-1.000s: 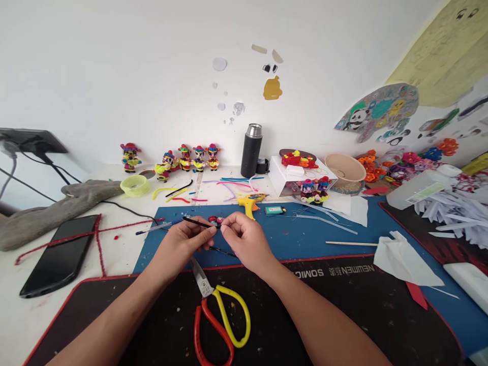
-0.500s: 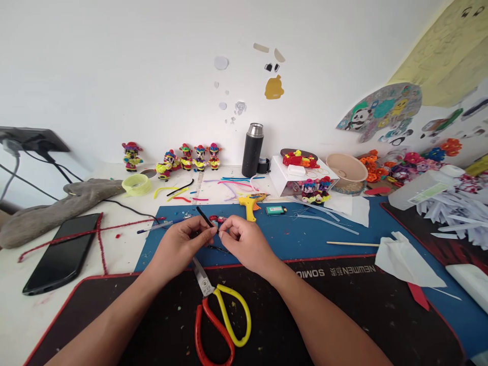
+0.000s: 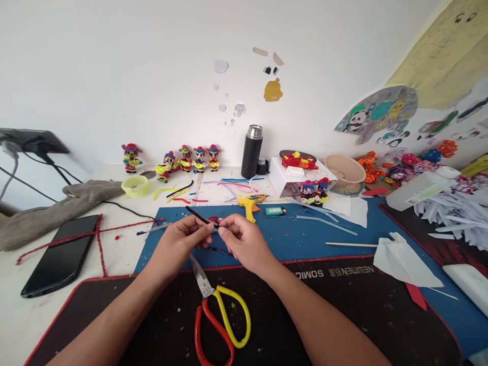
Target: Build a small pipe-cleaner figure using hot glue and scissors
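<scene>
Between my two hands is a short black pipe cleaner (image 3: 196, 214), its free end pointing up and to the left. My left hand (image 3: 186, 235) pinches it between thumb and fingers. At its other end my right hand (image 3: 238, 235) is closed, thumb against forefinger, close to the left fingertips. Just below my hands lie scissors (image 3: 206, 287) with one red and one yellow handle, blades toward the wall. A dark twisted piece (image 3: 219, 250) lies on the blue mat, partly hidden by my hands. A pen (image 3: 152, 229) rests left of my left hand.
A yellow glue gun (image 3: 250, 206) and a green-labelled item (image 3: 275, 211) lie beyond my hands. Several small dolls (image 3: 185, 158) and a black flask (image 3: 252, 152) stand by the wall. A phone (image 3: 63, 254) lies left, a wooden stick (image 3: 351, 244) and tissue (image 3: 404, 259) right.
The black pipe cleaner has tilted lower to the left, with more of it showing past my left fingers. Both hands keep nearly the same place.
</scene>
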{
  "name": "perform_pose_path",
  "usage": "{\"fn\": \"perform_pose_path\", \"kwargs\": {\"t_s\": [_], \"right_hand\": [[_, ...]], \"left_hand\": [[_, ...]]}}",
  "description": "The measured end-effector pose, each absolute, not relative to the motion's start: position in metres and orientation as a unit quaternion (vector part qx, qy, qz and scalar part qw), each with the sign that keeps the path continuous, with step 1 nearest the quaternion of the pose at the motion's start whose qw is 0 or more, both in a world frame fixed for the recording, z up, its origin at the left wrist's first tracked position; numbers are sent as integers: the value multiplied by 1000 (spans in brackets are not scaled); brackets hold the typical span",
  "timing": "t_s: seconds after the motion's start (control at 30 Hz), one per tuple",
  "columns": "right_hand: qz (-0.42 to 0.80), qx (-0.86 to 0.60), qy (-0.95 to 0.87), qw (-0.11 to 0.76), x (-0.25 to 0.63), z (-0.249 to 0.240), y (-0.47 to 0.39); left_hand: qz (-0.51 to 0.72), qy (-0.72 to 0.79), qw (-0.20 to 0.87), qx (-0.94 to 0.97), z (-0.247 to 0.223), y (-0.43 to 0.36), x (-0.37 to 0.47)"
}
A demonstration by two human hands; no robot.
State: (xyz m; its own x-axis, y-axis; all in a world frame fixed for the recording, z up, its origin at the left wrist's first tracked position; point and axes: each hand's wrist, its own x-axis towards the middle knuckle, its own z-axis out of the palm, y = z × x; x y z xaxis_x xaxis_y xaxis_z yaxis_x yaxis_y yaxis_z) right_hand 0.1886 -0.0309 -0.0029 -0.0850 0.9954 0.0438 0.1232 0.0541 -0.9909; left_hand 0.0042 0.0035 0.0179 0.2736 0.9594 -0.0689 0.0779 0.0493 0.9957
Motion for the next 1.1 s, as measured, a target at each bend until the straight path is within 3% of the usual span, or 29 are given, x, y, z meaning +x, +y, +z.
{"fn": "perform_pose_path", "kwargs": {"t_s": [0.47, 0.87, 1.1], "right_hand": [[461, -510, -546, 478, 188, 3, -31], [435, -512, -611, 419, 192, 3, -31], [438, -526, -592, 426, 191, 1, -30]], "left_hand": [[354, 456, 562, 592, 8, 4, 5], [321, 456, 439, 704, 19, 4, 0], [317, 453, 457, 697, 19, 6, 0]]}}
